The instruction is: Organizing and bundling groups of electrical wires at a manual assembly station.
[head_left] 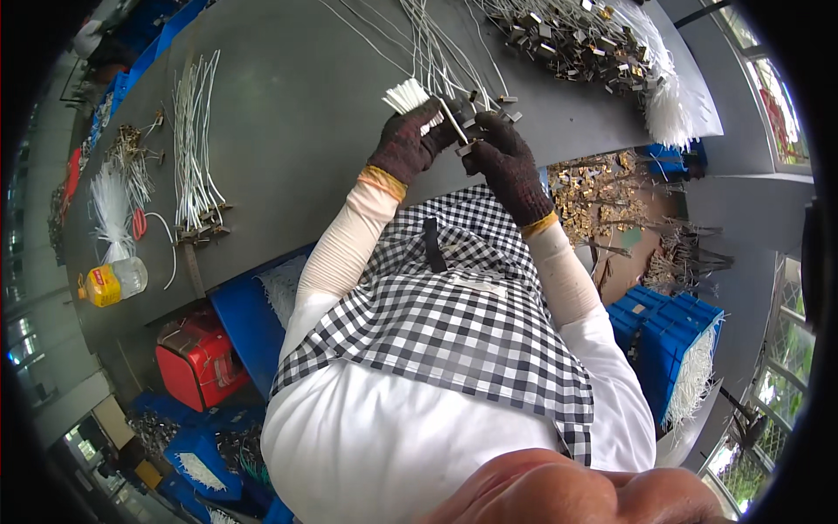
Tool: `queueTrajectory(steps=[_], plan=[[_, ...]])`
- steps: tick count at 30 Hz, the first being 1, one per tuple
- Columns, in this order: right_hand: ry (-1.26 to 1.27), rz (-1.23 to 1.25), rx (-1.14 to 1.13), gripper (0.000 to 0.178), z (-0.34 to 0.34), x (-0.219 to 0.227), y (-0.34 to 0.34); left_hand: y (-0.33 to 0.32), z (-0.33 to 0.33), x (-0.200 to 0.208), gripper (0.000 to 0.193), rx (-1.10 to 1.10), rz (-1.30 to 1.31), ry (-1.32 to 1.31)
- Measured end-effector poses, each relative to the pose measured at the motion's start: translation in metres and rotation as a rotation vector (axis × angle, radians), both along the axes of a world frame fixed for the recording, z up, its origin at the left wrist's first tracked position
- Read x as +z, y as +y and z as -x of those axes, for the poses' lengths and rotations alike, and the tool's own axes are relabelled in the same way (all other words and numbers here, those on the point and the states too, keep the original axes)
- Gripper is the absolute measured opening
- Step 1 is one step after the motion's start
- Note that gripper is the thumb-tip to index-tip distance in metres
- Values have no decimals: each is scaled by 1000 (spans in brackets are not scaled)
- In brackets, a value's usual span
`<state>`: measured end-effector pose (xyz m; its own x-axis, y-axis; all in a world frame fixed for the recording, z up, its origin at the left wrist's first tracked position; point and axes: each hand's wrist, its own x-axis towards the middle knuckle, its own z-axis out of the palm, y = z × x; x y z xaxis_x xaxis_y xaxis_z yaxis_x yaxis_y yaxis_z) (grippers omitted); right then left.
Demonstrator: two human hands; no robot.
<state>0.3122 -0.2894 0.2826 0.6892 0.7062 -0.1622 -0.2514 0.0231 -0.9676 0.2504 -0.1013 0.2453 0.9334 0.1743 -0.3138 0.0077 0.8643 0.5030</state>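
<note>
Both my hands wear dark knit gloves with yellow cuffs, held close together over the near edge of the grey table. My left hand (404, 140) is closed around a bundle of short white tubes (406, 94), their ends fanning out past the fingers. My right hand (511, 170) pinches a small metal end piece (466, 149), from which a thin white length (452, 120) slants up toward the left hand. Just beyond the hands, loose white wires (428, 44) with metal ends lie on the table. The fingers partly hide where the pieces meet.
A heap of metal-ended wires (576, 44) covers the table's far right. On the left lie a row of wires (196, 140), red-handled scissors (140, 224) and a yellow-labelled bottle (103, 286). Below are a red case (199, 360) and blue crates (668, 336).
</note>
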Motion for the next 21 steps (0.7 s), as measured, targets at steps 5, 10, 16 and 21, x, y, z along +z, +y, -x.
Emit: queueTrajectory(steps=[5,10,16,21], plan=[[98,-76,-71,48,-2,-13,-3,-10,-13,5,29,-30,-196,-56],[106,-54,-135,49,-14,-13,8,2,-37,21,20,-44,-455,211],[-566,626,-339,48,-116,-46,-2,68,-47,-28,20,169,-621,419],[-1059,879,-443,40,-217,-50,11,49,-38,-17,19,103,-553,305]])
